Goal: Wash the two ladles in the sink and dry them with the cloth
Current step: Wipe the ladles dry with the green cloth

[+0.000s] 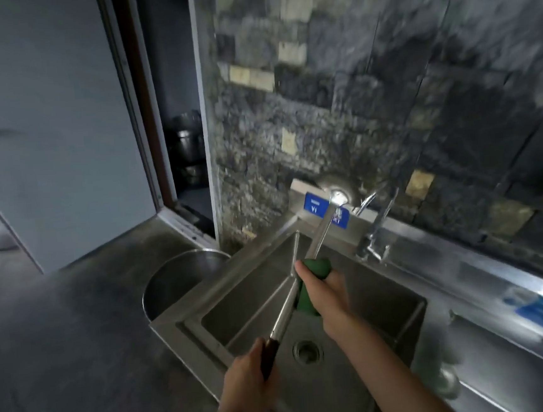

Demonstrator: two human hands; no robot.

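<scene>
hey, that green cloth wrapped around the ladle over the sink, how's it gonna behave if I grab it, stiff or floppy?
Probably floppy: the green cloth bends around the ladle shaft where the right hand squeezes it. Likely light for its size, since one hand bunches it easily. It may grip rather than slide on the metal, though wetness can't be judged here.

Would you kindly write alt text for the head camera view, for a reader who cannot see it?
Over a steel sink, the left hand grips the dark handle of a ladle, while the right hand wraps a green cloth around its shaft. A faucet stands behind the basin against a dark stone wall, and a metal pot sits left of the sink.
</scene>
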